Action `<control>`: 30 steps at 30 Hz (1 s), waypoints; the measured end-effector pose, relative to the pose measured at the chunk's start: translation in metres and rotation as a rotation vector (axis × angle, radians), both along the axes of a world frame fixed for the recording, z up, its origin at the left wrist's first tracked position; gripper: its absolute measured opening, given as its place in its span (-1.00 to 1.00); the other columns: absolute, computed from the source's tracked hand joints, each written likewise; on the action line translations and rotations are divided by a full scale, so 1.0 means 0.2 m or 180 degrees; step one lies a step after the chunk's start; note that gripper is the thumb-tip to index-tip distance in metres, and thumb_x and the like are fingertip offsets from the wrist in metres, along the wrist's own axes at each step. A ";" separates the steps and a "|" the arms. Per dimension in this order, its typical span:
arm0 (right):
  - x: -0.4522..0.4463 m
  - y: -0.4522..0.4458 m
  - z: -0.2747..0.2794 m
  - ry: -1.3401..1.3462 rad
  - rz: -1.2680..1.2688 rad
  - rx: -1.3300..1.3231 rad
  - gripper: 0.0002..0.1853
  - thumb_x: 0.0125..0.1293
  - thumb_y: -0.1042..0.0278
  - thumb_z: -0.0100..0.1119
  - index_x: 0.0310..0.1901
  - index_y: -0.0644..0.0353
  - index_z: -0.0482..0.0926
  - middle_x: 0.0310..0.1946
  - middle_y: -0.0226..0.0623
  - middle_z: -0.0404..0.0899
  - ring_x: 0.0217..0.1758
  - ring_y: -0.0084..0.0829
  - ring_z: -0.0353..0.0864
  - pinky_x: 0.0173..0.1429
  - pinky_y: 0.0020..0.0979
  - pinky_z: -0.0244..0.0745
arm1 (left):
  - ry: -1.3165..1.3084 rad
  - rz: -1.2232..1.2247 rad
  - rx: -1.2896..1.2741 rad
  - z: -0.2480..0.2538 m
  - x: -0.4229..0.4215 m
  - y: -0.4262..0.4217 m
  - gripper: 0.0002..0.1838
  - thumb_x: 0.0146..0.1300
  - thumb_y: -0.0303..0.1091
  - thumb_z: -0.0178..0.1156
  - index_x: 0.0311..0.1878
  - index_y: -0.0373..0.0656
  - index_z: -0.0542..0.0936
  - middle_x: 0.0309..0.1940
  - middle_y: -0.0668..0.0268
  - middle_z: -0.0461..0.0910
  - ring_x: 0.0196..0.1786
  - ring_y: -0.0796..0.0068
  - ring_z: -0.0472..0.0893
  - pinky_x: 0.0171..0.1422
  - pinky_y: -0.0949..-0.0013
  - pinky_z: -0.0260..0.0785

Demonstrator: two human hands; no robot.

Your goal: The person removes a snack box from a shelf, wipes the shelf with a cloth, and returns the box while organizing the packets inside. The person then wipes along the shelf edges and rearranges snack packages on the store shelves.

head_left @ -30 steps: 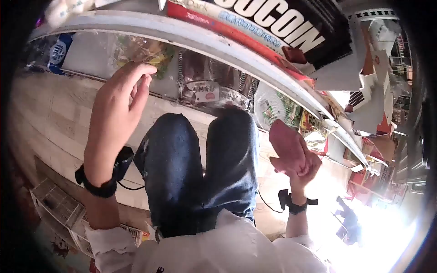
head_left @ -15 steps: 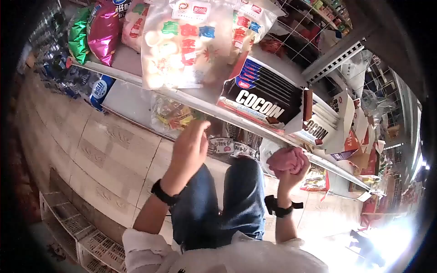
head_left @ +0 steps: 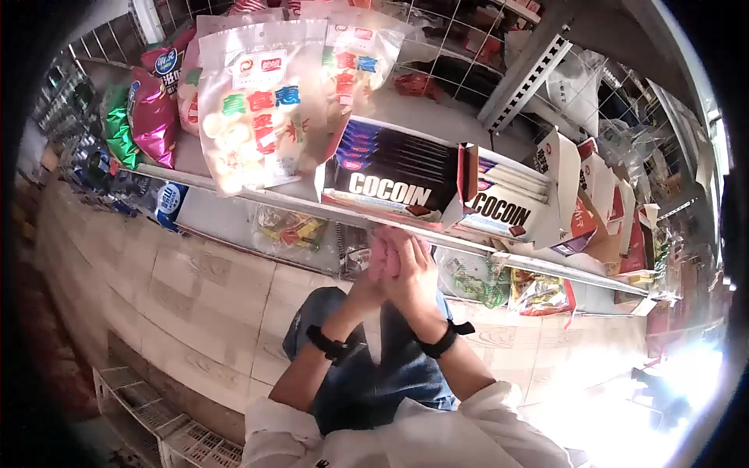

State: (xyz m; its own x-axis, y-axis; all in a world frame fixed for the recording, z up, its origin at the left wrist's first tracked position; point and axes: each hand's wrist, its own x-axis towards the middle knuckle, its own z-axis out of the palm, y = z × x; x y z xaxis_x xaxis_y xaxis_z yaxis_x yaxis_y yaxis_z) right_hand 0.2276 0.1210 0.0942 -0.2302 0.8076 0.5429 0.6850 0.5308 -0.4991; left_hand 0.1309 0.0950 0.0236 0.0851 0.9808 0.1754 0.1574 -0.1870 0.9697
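Note:
Both hands meet in front of the shelf edge, above the knees. A crumpled pink cloth (head_left: 382, 256) is held between them. My right hand (head_left: 413, 277) is closed on the cloth, its fingers folded over it. My left hand (head_left: 367, 292) presses against the cloth from the left side; its fingers are mostly hidden behind the cloth and my right hand. Just above the hands stands an open box of dark COCOIN packs (head_left: 390, 183), with a second box of white COCOIN packs (head_left: 503, 203) to its right.
A large clear snack bag (head_left: 253, 109) leans on the upper shelf, beside pink (head_left: 152, 117) and green (head_left: 119, 129) bags. Packaged goods (head_left: 538, 292) lie on the lower shelf. White wire crates (head_left: 140, 402) stand on the floor at the lower left.
My left hand, earlier apart on the left, has come over to the cloth. My right hand has moved left and up with the cloth. The view has tilted up towards the shelf.

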 end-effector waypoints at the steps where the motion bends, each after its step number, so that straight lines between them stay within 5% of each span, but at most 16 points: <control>1: 0.06 -0.01 -0.01 -0.0054 -0.0049 -0.0082 -0.62 -0.02 0.58 0.11 -0.07 0.18 0.49 -0.14 -0.21 0.56 -0.04 -0.11 0.55 0.02 -0.23 0.49 | 0.0054 -0.0255 -0.0182 -0.03 0.02 -0.01 -0.50 0.23 -0.42 0.08 0.26 -0.18 0.29 0.03 0.03 0.51 0.10 0.17 0.54 0.07 0.27 0.37; 4: 0.24 -0.03 -0.01 -0.0119 -0.0066 0.0021 -0.55 -0.11 0.60 0.13 -0.06 0.21 0.49 -0.09 -0.20 0.55 -0.04 -0.08 0.57 -0.02 -0.22 0.53 | 0.0271 -0.0596 -0.0131 0.03 0.11 -0.03 -0.60 0.16 -0.56 0.07 0.11 -0.19 0.41 -0.15 -0.02 0.58 -0.09 0.04 0.60 -0.09 0.20 0.42; 6: 0.29 -0.05 -0.03 0.0031 -0.0082 -0.0169 -0.53 -0.14 0.61 0.12 -0.05 0.22 0.48 -0.08 -0.19 0.55 -0.03 -0.06 0.56 0.00 -0.22 0.52 | 0.0323 -0.0659 -0.0062 -0.02 0.14 -0.04 -0.63 0.12 -0.63 0.11 0.04 -0.23 0.45 -0.23 0.10 0.60 -0.16 0.29 0.62 -0.09 0.31 0.44; 10: 0.15 -0.02 0.00 0.0212 0.0072 -0.0119 -0.50 -0.14 0.58 0.12 -0.03 0.16 0.45 -0.06 -0.23 0.54 -0.02 -0.11 0.57 -0.07 -0.23 0.56 | -0.0103 -0.0686 -0.0684 0.06 0.00 -0.09 -0.58 0.10 -0.67 0.16 0.07 -0.25 0.43 -0.24 0.18 0.61 -0.22 0.45 0.62 -0.14 0.38 0.47; 13: -0.07 -0.02 -0.04 0.0226 0.0264 -0.0352 -0.56 -0.01 0.52 0.13 0.01 0.16 0.43 0.00 -0.18 0.52 0.01 -0.12 0.56 -0.10 -0.25 0.57 | -0.0712 0.0048 -0.0445 0.15 -0.18 -0.13 -0.57 0.09 -0.70 0.18 0.07 -0.29 0.44 -0.28 0.32 0.60 -0.25 0.62 0.57 -0.19 0.47 0.48; 17: -0.39 0.04 -0.08 0.0314 0.0778 -0.0234 -0.57 0.11 0.47 0.13 0.07 0.20 0.38 0.13 0.02 0.45 -0.08 -0.11 0.62 -0.19 -0.29 0.60 | 0.0434 0.0553 -0.0353 0.10 -0.48 -0.15 -0.62 0.19 -0.65 0.12 0.10 -0.26 0.42 -0.23 0.41 0.58 -0.24 0.68 0.54 -0.22 0.55 0.45; 19: -0.56 0.07 -0.08 0.0303 0.0952 -0.0309 -0.58 0.12 0.44 0.13 0.06 0.20 0.38 0.15 0.02 0.43 -0.09 -0.13 0.63 -0.22 -0.27 0.61 | -0.1581 0.0972 -0.0608 0.12 -0.56 -0.13 -0.59 0.15 -0.64 0.15 0.10 -0.26 0.44 -0.12 0.36 0.53 -0.11 0.65 0.50 -0.13 0.52 0.40; 20: -0.60 0.09 -0.08 0.0264 0.1001 -0.0165 -0.57 0.12 0.44 0.13 0.07 0.19 0.38 0.15 0.00 0.43 -0.10 -0.15 0.63 -0.22 -0.27 0.61 | -0.1560 0.0968 -0.0612 0.10 -0.60 -0.12 -0.59 0.15 -0.64 0.15 0.10 -0.26 0.44 -0.12 0.36 0.53 -0.11 0.65 0.50 -0.13 0.52 0.40; 22: -0.59 0.12 -0.07 0.0192 0.1050 -0.0210 -0.56 0.11 0.43 0.14 0.08 0.16 0.38 0.14 -0.05 0.45 -0.10 -0.16 0.63 -0.23 -0.28 0.61 | -0.1476 0.1476 -0.0402 0.03 -0.66 -0.11 -0.62 0.20 -0.66 0.08 0.11 -0.26 0.44 -0.09 0.35 0.51 -0.10 0.64 0.49 -0.09 0.50 0.39; 23: -0.59 0.11 -0.08 0.0111 0.1101 -0.0259 -0.54 0.10 0.42 0.15 0.09 0.14 0.37 0.13 -0.11 0.46 -0.10 -0.17 0.63 -0.23 -0.29 0.61 | -0.0110 0.1620 0.0313 -0.01 -0.65 -0.12 -0.58 0.18 -0.70 0.04 0.13 -0.25 0.43 -0.06 0.26 0.49 -0.08 0.52 0.50 -0.07 0.42 0.41; 26: -0.42 0.09 -0.08 0.0160 0.0837 0.0002 -0.49 -0.04 0.44 0.23 0.05 0.06 0.45 0.07 -0.32 0.52 -0.13 -0.19 0.63 -0.25 -0.32 0.61 | 0.1099 0.1907 0.1178 0.12 -0.45 -0.13 -0.52 0.10 -0.73 0.05 0.14 -0.21 0.44 -0.09 0.14 0.46 -0.05 0.29 0.51 -0.04 0.33 0.43; 30: -0.03 -0.02 0.00 0.0090 0.0187 -0.0065 -0.47 -0.06 0.55 0.17 0.06 0.08 0.49 -0.03 -0.33 0.57 -0.14 -0.21 0.65 -0.23 -0.32 0.61 | 0.0814 0.0735 0.1008 0.23 -0.18 -0.15 -0.49 0.01 -0.74 0.09 0.09 -0.16 0.47 -0.05 0.05 0.41 0.03 0.00 0.46 0.05 0.20 0.40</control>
